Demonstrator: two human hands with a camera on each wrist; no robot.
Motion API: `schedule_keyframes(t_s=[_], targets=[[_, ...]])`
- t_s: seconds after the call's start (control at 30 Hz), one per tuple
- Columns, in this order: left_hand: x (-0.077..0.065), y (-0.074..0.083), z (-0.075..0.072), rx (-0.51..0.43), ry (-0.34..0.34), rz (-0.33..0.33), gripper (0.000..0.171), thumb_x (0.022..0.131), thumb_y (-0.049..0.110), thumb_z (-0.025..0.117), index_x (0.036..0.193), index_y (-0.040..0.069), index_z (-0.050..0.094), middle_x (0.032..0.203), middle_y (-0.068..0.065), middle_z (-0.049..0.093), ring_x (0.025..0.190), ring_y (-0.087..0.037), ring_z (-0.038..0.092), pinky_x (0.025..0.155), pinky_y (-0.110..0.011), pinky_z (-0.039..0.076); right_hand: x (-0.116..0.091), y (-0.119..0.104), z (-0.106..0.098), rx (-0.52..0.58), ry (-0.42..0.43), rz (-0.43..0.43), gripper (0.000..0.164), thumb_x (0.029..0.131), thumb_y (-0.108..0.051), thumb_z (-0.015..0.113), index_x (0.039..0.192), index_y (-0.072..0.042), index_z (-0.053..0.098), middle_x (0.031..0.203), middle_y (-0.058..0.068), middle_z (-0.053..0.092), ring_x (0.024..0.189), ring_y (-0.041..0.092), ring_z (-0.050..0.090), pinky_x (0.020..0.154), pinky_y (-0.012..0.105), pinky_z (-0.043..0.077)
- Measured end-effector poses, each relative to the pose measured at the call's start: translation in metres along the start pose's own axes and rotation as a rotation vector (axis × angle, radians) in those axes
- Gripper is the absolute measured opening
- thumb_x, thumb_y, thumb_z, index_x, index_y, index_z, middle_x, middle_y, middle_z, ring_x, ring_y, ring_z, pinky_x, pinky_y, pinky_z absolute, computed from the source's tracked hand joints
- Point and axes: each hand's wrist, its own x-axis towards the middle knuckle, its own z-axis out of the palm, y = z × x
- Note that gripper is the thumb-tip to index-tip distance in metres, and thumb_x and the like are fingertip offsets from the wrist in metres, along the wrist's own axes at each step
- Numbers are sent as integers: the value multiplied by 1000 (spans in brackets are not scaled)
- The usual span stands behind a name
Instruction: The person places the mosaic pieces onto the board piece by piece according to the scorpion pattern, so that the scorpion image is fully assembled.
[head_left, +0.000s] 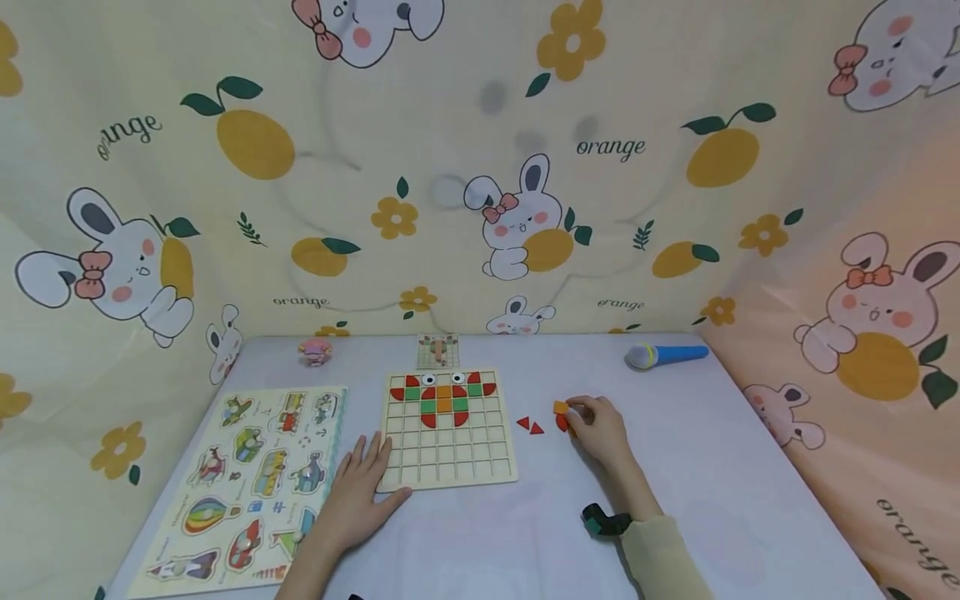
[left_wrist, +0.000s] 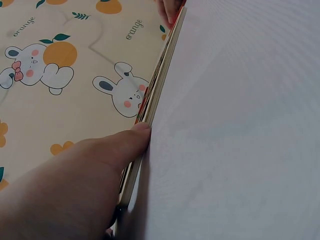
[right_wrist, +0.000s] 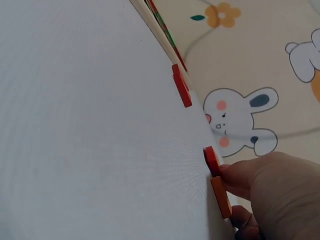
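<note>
My right hand (head_left: pixel 602 429) pinches an orange square tile (right_wrist: pixel 221 197) between thumb and a fingertip, low over the white table. Against its thumb sits a red tile (right_wrist: pixel 211 160). My left hand (head_left: pixel 362 500) lies with spread fingers at the left edge of a wooden grid board (head_left: pixel 450 454), its thumb (left_wrist: pixel 135 141) pressing the board's near edge. The board's upper rows hold red quarter-round tiles, green and orange squares and two eye tiles (head_left: pixel 428 380). Two red triangles (head_left: pixel 529 426) lie between board and right hand.
Behind the board is a small pattern card (head_left: pixel 438 351). A picture puzzle board (head_left: pixel 247 475) with vehicle shapes lies at left, a pink toy (head_left: pixel 315 352) at the back left and a blue microphone (head_left: pixel 667 356) at the back right. A printed cloth hangs behind.
</note>
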Motion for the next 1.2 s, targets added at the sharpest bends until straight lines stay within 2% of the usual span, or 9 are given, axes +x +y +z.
schedule_keyframes(t_s=[0.23,0.43,0.83,1.07,1.2], targets=[[0,0,0,0,-3,-4,96,99,63,63,166,3,29,175,-18,18,163,-44,6,130,-64,9,2,0,-1,-18,-22,2,33,101,-18,71,131,-5,74,95,11,58,86,25,49,73,34,40],[-2,1,-1,-10,-4,-2,95,99,61,63,166,3,30,175,-18,18,163,-44,6,130,-64,9,1,0,0,-15,-15,-4,30,99,-16,73,127,-4,74,94,10,57,83,23,49,72,34,39],[1,1,0,-3,4,1,96,99,61,64,166,3,30,175,-19,20,163,-45,7,130,-64,9,0,4,3,-29,6,-21,28,101,-16,73,124,-1,73,97,12,61,86,24,52,75,34,44],[0,0,0,9,12,5,95,99,60,64,166,2,31,175,-19,20,163,-45,8,130,-64,10,-2,5,4,-31,18,-70,28,102,-13,70,124,4,70,101,15,63,89,26,55,80,39,49],[0,1,-1,3,12,8,95,99,60,64,166,2,30,174,-19,20,163,-45,8,130,-65,10,0,2,3,-31,52,-101,27,103,-12,69,125,4,69,101,14,62,85,23,53,73,33,47]])
